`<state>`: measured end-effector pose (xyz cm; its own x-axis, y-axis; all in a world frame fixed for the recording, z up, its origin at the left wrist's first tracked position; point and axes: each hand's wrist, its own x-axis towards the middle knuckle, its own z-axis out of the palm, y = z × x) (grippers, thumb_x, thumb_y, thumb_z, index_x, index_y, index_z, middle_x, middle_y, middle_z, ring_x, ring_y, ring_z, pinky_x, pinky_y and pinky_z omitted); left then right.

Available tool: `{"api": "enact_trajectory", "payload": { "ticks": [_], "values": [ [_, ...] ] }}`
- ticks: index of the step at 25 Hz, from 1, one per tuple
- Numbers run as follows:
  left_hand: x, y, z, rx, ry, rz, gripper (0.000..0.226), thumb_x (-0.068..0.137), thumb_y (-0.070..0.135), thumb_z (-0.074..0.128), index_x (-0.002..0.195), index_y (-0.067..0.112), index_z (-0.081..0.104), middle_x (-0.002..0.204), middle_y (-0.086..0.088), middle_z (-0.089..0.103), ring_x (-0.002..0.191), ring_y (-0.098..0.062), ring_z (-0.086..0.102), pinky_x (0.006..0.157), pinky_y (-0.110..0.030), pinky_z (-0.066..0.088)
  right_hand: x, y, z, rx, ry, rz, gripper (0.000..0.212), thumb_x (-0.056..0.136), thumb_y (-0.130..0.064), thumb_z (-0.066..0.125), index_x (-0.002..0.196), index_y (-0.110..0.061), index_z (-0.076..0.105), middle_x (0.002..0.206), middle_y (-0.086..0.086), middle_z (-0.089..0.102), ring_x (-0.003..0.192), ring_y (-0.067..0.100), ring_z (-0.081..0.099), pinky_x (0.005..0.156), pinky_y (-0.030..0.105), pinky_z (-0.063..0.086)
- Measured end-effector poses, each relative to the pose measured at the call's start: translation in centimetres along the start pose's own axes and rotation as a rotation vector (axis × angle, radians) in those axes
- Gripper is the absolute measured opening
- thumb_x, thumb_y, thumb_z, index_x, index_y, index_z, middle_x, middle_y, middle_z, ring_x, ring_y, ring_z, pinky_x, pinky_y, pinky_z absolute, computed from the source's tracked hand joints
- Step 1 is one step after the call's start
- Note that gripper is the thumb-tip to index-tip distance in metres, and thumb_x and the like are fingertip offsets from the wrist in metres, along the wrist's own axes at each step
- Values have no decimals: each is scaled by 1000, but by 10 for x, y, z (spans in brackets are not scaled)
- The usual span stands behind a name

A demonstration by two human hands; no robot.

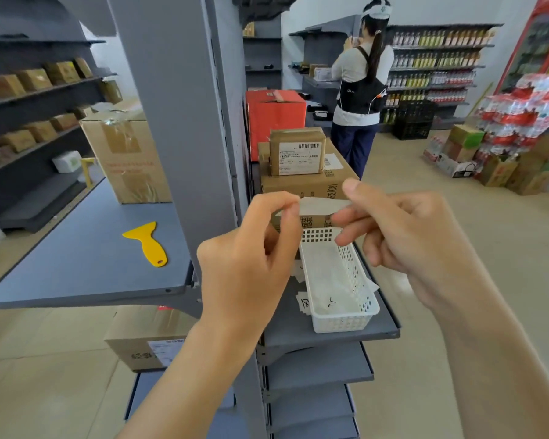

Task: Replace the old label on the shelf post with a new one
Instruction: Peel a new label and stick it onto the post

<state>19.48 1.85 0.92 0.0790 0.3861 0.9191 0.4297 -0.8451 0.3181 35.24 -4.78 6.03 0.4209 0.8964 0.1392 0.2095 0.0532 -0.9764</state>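
Shop aisle, post (184, 122) bare: left hand (248, 258) and right hand (406, 236) fingers pinch label (317, 206) ends, likely peeling backing; next, stick to post.

A small white label (317, 206) is held up between the left hand (251, 258) and the right hand (409, 239), pinched at each end. Just below it, a white basket (346, 321) with paper slips inside is seen on a grey shelf (330, 339). A yellow scraper (149, 243) is laid on the shelf left of the grey shelf post (184, 122).
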Motion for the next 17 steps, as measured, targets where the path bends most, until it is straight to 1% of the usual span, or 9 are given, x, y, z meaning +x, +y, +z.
{"api": "enact_trajectory", "payload": {
  "ticks": [4,5,7,9,10,12,14,15,17],
  "values": [
    [10,-1,-16,142,11,260,15,98,17,61,94,17,75,41,5,45,35,-11,29,31,-27,26,-2,-13,12,8,-29,-73,26,87,-32,73,70,-15,82,67,5,79,38,13,43,44,20,35],
    [10,-1,-21,157,1,302,18,97,16,61,90,16,78,41,6,47,38,-9,28,32,-25,25,-3,-16,13,2,-31,-95,24,88,-27,73,68,-15,81,66,4,78,39,13,43,45,21,36],
    [11,0,-33,120,-45,322,23,96,19,62,84,13,81,42,7,51,35,-10,33,31,-26,31,-7,-23,17,-26,-25,-184,27,89,-22,71,65,-13,78,60,2,73,40,15,43,44,19,36],
    [16,3,-49,-9,-69,220,27,98,26,57,90,13,79,45,7,57,35,-9,45,33,-30,39,-12,-32,24,-63,4,-314,29,91,-21,69,63,-15,76,55,-1,70,41,15,46,43,19,36],
    [20,4,-57,-86,-63,122,26,98,30,54,93,15,76,45,8,59,36,-9,49,36,-29,42,-15,-36,28,-72,19,-374,29,92,-21,69,65,-16,76,56,-4,71,42,14,49,44,21,38],
    [34,7,-77,-232,-49,-120,15,97,36,55,93,26,67,45,3,60,40,-13,58,41,-33,48,-21,-46,39,-81,15,-480,26,94,-21,67,70,-18,77,61,-6,75,45,7,56,47,25,44],
    [48,6,-93,-341,-76,-328,17,94,46,57,91,31,65,52,-5,64,42,-16,60,43,-33,52,-25,-53,52,-119,-16,-547,25,95,-23,66,73,-19,75,62,-4,73,46,6,56,48,24,46],
    [54,3,-100,-347,-90,-369,18,91,49,58,92,33,67,54,-6,65,42,-17,60,43,-30,51,-25,-56,59,-148,-27,-569,25,96,-24,65,73,-20,74,61,-3,72,45,6,54,48,22,44],
    [61,-4,-111,-322,-96,-375,12,91,42,64,93,32,70,55,-4,65,40,-14,58,44,-23,49,-24,-59,70,-211,-30,-600,26,97,-25,63,73,-20,70,60,-1,70,43,7,51,49,16,39]
  ]
}}
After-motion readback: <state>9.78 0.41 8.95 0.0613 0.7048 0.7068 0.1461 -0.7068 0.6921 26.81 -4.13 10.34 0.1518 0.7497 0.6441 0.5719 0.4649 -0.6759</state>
